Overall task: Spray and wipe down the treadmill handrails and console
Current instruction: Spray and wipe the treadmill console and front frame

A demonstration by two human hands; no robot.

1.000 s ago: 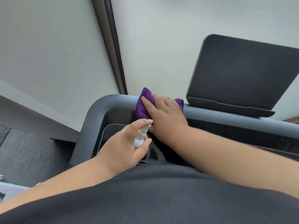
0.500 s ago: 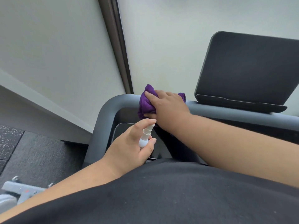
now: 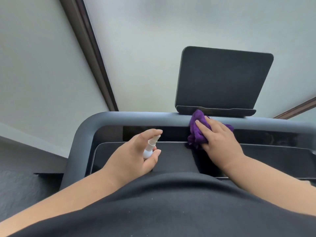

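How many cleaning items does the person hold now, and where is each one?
2. The white spray bottle is in the left hand, over the dark console. The purple cloth is under the right hand, on the front handrail.

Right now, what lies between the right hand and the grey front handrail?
In the head view, only the purple cloth: the right hand presses it onto the handrail.
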